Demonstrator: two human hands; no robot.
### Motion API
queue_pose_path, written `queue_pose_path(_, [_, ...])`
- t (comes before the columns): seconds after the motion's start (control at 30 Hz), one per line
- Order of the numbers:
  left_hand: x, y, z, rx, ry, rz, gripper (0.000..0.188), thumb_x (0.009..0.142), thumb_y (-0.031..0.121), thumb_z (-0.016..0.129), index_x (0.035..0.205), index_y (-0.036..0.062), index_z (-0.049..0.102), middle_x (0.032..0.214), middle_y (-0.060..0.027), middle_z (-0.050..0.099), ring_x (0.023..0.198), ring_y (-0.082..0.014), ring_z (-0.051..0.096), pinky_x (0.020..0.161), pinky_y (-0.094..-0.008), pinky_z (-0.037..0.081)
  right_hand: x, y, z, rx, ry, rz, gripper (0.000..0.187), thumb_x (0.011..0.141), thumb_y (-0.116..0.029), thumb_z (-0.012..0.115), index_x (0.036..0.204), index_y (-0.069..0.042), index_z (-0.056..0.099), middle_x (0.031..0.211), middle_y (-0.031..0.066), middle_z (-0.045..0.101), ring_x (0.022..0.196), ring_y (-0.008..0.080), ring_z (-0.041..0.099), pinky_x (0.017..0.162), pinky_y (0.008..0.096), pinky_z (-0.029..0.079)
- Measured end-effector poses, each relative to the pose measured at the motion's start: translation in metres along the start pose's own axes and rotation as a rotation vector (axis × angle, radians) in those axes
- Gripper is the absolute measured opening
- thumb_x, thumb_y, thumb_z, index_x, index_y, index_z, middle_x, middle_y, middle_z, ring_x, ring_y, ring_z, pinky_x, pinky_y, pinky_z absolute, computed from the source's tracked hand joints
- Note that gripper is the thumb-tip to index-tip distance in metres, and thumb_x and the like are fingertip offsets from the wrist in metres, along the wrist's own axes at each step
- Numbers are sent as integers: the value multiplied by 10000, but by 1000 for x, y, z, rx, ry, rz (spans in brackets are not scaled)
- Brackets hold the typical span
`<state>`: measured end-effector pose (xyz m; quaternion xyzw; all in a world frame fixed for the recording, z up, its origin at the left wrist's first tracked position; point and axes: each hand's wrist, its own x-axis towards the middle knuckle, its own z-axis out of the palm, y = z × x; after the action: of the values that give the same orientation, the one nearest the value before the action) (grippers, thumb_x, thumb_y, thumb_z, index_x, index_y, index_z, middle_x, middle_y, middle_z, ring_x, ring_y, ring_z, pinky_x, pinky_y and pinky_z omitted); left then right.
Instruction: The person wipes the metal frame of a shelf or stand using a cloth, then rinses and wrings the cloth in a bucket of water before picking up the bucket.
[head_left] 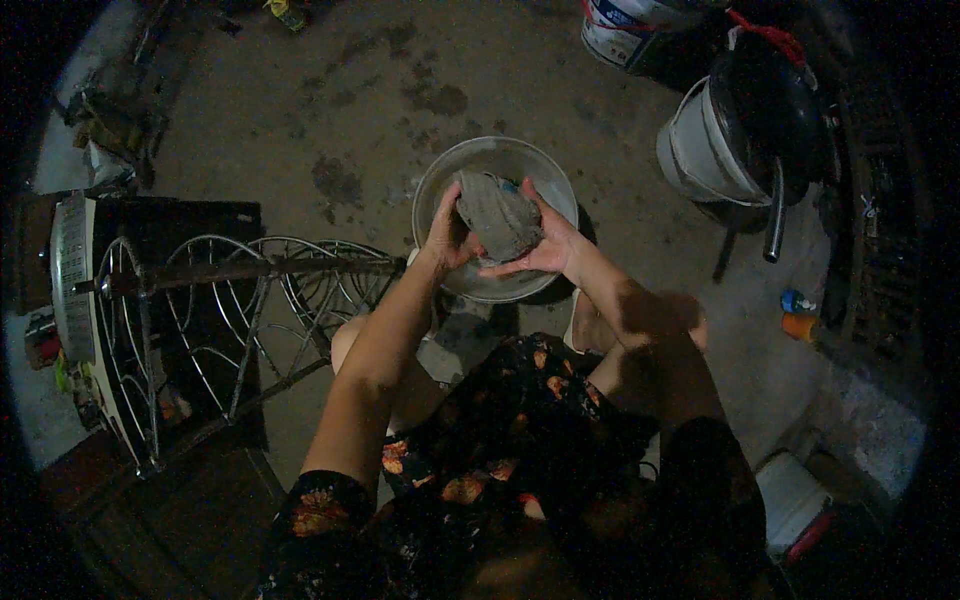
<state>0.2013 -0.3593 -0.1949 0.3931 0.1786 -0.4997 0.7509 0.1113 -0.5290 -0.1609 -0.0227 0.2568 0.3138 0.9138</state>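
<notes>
Between my two hands is a bunched grey cloth (497, 218), wadded into a lump with a small blue spot near its upper right. My left hand (452, 232) grips its left side, with the thumb up along the edge. The right hand (548, 240) cups it from the right and below, fingers running under its near side. Both hands hold it over a round pale metal basin (430, 190) on the floor between my feet. What lies in the basin beneath the cloth is mostly hidden.
A metal wire rack (240, 275) stands close on my left. To the right is a white bucket (690, 150) with a dark long-handled pan (775, 200) on it. Another bucket (615, 35) stands farther back. Dark wet patches mark the concrete floor (300, 120).
</notes>
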Motion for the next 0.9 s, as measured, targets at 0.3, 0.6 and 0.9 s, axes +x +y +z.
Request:
queue_pose_path(0.3, [2,11,45,460,113,152,376,891,305,536,1167,50,543,1080,-95,592,969,-215,574,800,-356,486,33,2,-31,-799,235,-127,435,698,-190,785,1068,-43,609,1028,87,641,976,197,591,811,378,492])
queue_pose_path(0.6, [81,-54,-3,612,456,373,331,843,199,565,1100,-10,545,1012,-126,601,917,-241,567,821,-353,454,42,13,-27,-1724,885,-486,852,576,-113,760,1272,114,322,943,227,611,890,332,612,754,376,502])
queue_pose_path(0.9, [10,19,44,275,15,46,486,864,456,484,1151,68,543,1109,-99,539,1012,-236,509,758,-398,463,20,-4,-30,-563,282,-205,403,710,-147,647,1092,-77,540,905,136,591,763,238,559,514,319,424])
